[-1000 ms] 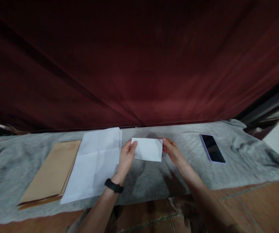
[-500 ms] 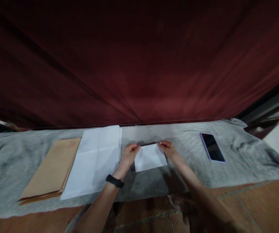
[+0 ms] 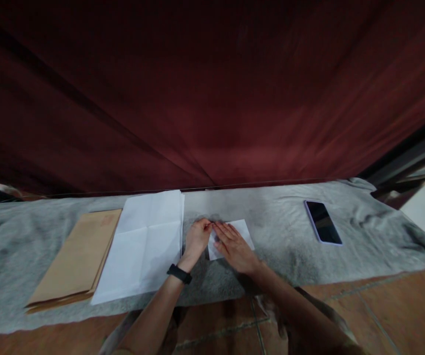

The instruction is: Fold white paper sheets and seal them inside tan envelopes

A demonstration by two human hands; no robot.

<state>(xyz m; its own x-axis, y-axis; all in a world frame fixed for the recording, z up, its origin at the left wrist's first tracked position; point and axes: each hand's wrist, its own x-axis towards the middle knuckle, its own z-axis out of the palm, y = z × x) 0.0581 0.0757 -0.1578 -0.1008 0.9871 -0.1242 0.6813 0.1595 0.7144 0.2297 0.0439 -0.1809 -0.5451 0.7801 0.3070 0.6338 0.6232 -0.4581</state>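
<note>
A small white sheet of paper (image 3: 242, 230), apparently folded, lies on the grey cloth in front of me. My left hand (image 3: 196, 237), with a black band (image 3: 179, 274) at its wrist, pinches the paper's far left corner. Across the middle of the sheet my right hand (image 3: 234, 246) lies flat, fingers stretched out and tips close to the left hand's fingers. It hides much of the paper; the far right part shows past it.
Larger creased white sheets (image 3: 142, 246) lie in a stack left of my hands, beside brown envelopes (image 3: 75, 256). A phone (image 3: 322, 223) in a lilac case rests at the right. The grey cloth (image 3: 279, 222) covers the surface before a dark red curtain (image 3: 212, 98). Tiled floor (image 3: 401, 305) shows below.
My right hand has let go of the paper's far right corner and moved left, now flat on the sheet. My left hand stays at the left corner.
</note>
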